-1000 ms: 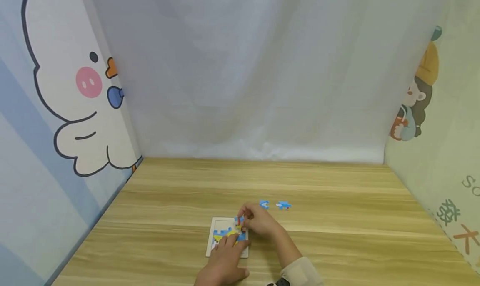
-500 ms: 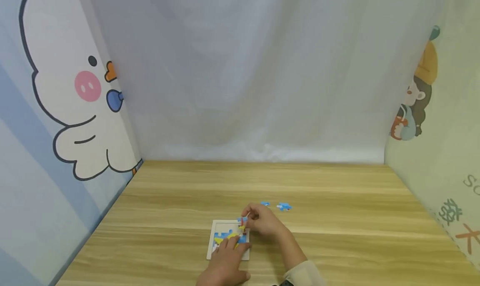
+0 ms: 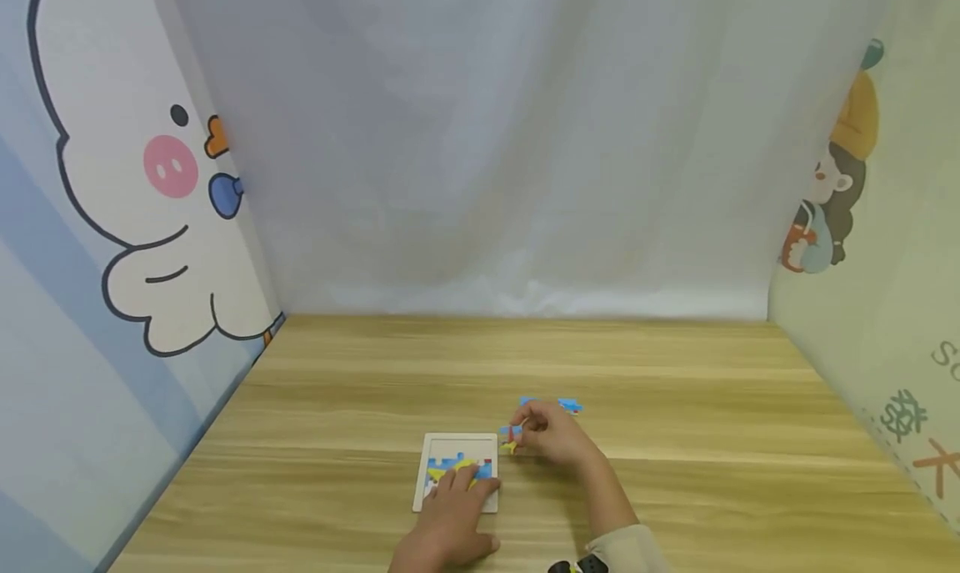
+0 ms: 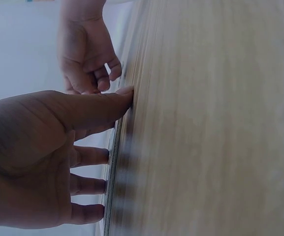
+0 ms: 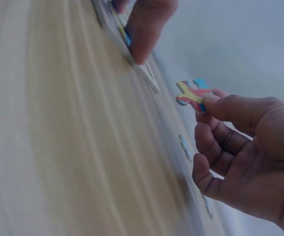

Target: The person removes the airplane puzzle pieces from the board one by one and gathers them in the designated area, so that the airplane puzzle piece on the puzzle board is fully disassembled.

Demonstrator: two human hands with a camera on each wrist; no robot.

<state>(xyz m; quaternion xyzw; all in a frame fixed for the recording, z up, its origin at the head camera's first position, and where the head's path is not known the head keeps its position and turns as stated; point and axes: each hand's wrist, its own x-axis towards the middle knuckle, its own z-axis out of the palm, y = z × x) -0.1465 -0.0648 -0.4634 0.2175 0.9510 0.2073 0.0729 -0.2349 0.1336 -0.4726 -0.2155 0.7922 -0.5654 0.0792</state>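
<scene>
A puzzle piece (image 5: pixel 192 96) in red, yellow and blue is pinched between the thumb and fingers of my right hand (image 3: pixel 558 438). The hand holds it off the table, just right of a square puzzle board (image 3: pixel 417 481) with a pale frame. My left hand (image 3: pixel 453 519) lies over the board's lower part, its fairly straight fingers (image 4: pixel 90 184) resting on it and the thumb at its right edge. Blue and yellow pieces (image 3: pixel 444 464) show in the board above those fingers; its upper area is bare. What lies under the left hand is hidden.
Beyond my right hand, two loose blue pieces lie on the wooden table (image 3: pixel 675 423): one piece (image 3: pixel 570 405) in plain sight, the other piece (image 3: pixel 527 400) partly covered by the hand. A pale curtain (image 3: pixel 487 181) closes the back, with printed panels on both sides.
My right hand has moved right, carrying the pinched puzzle piece from over the board's upper right corner to outside the frame. My left hand has stayed on the board.
</scene>
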